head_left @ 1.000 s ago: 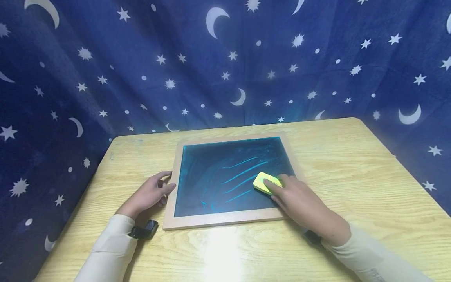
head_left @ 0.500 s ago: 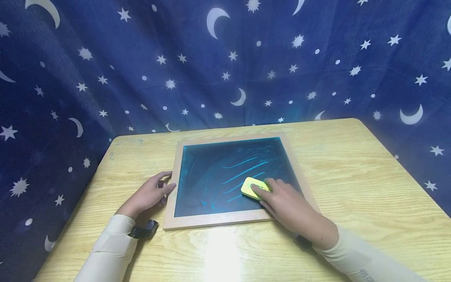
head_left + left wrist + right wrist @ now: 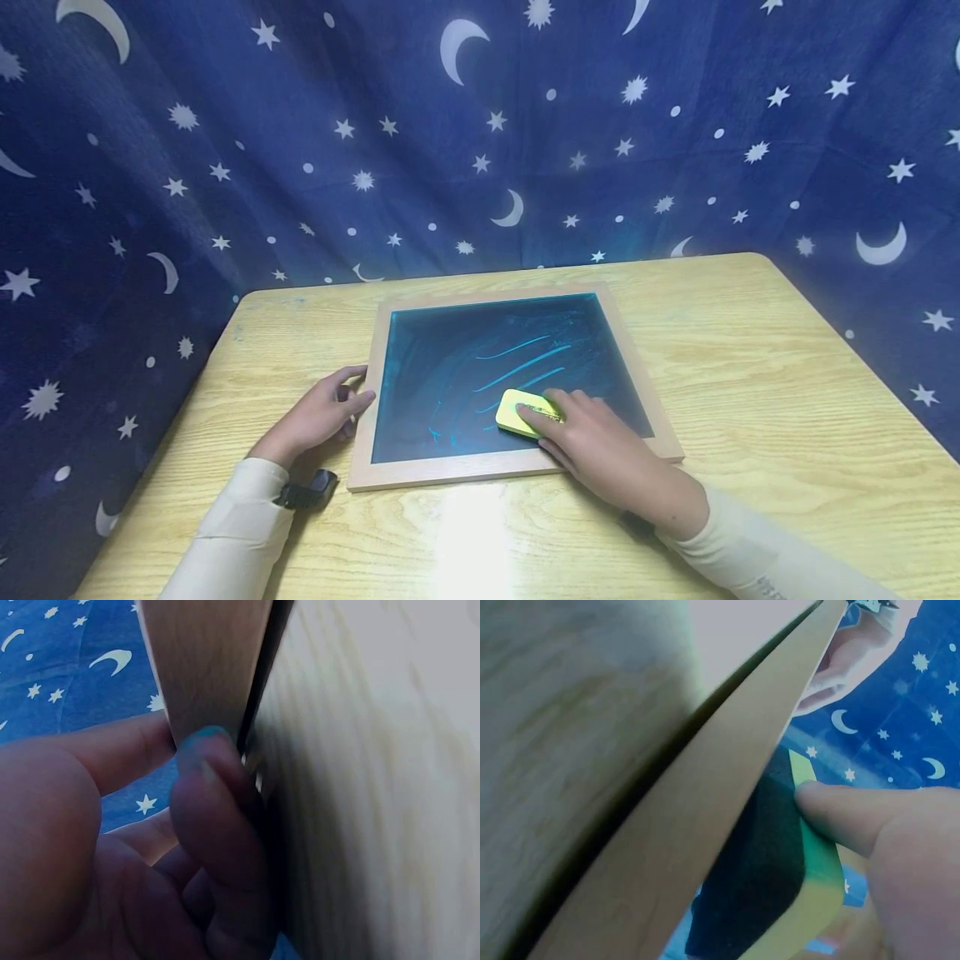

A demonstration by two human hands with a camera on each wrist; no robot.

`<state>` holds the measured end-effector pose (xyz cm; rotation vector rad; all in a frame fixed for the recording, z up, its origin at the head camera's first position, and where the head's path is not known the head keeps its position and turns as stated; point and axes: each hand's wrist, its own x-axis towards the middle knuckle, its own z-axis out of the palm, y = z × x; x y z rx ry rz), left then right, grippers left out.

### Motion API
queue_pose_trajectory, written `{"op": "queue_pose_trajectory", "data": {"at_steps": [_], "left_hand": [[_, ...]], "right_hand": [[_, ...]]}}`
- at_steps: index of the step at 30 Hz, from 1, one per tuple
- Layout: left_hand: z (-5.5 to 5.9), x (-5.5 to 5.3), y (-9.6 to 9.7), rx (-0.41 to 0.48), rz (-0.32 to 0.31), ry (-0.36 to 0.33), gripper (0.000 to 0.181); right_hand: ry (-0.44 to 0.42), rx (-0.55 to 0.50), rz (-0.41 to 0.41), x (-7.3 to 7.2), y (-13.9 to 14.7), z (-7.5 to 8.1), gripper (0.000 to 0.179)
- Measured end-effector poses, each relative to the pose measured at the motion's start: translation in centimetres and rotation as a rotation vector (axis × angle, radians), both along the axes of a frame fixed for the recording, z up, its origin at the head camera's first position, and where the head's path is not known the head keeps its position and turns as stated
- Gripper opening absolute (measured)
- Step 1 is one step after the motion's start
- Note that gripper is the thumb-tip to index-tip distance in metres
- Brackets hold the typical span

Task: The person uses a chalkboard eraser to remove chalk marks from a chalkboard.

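Observation:
A chalkboard with a wooden frame lies on the table, marked with several slanting blue chalk lines. My right hand grips a yellow board eraser over the lower middle of the board, partly covering the lines. From the right wrist, the eraser's dark felt side shows close to the wooden frame, with a digit pressed on the yellow top. At the board's left side, my left hand holds the frame's edge. Curled fingers meet that frame edge in the left wrist view.
The wood-grain table extends around the board, with a bright glare patch at the front. A dark blue curtain with moons and stars stands behind and along the sides. A black strap device sits at the left wrist.
My right hand has slid the eraser left and toward the near edge across the board, over the lower chalk lines, which look shorter. The left hand and the board stay put.

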<state>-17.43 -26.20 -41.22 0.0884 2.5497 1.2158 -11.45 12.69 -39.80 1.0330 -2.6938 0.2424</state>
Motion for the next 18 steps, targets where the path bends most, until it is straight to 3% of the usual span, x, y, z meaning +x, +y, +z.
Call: {"op": "queue_pose_trajectory", "data": {"at_steps": [9,18], "left_hand": [[0.02,0.0,0.04,-0.011,-0.002,0.011,0.065],[0.04,0.07,0.08,-0.02,-0.001,0.018,0.064]], "right_hand": [[-0.063,0.038,0.021,0.35,-0.3,-0.14,0.049],[-0.071,-0.041,0.093,0.61,-0.81,-0.22,0.041]]}}
